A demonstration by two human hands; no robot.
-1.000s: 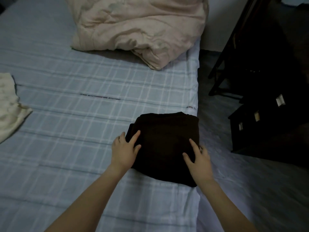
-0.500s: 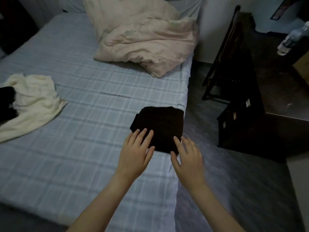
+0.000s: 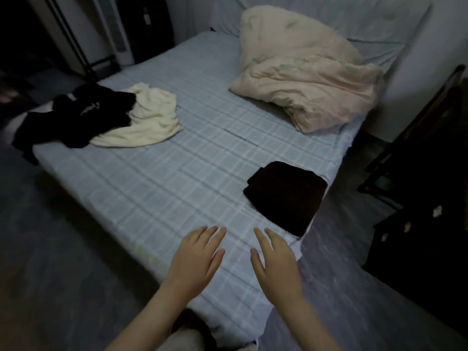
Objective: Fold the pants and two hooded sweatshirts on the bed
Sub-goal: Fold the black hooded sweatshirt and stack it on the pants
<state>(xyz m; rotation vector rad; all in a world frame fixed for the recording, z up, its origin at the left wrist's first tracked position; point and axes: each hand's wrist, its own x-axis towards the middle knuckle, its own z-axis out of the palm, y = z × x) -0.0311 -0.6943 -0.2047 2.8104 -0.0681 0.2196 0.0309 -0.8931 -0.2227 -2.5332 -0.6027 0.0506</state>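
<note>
Dark pants (image 3: 286,196) lie folded in a flat block at the right edge of the bed (image 3: 177,188). The cream hoodie (image 3: 152,117) and the black hoodie (image 3: 83,115) lie crumpled and touching at the far left corner, well apart from the pants. The left hand (image 3: 197,257) and right hand (image 3: 276,259) are side by side over the near edge, fingers (image 3: 206,236) straight and spread, holding nothing. A pale quilt (image 3: 304,72) is heaped at the head.

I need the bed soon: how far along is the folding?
Done: one dark garment lies folded near the bed's right edge. In hand: nothing; left hand and right hand are open. Remaining: the black garment and cream garment, crumpled together at the far left corner.
</note>
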